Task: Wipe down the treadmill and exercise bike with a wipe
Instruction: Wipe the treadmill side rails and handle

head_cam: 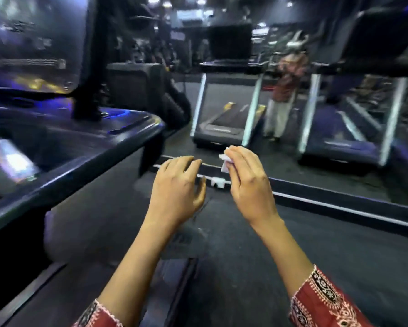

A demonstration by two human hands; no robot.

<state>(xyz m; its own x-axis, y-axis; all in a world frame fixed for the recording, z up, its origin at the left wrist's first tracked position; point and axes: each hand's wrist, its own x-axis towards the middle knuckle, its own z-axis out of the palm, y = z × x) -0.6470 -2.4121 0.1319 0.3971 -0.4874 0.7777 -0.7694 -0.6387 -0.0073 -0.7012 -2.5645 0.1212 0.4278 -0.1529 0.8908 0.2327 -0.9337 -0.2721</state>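
- Wipe (223, 162): only a white corner shows past the fingers of the right hand (247, 182); the rest is hidden in its pinch.
- Left hand (178, 187): back faces out, palm hidden, fingertips smeared by blur.
- Console (80, 147), left: blurred throughout, cut off by the left edge, markings unreadable.
- Bright slab (12, 161) on the console: glare and blur; cannot tell what it is.
- Figure (285, 90) in a red top, far side: blurred, head and hands indistinct.
- Treadmill (363, 128), far right: cut off by the right edge.
- Sleeves (325, 300): both cut off by the bottom edge.
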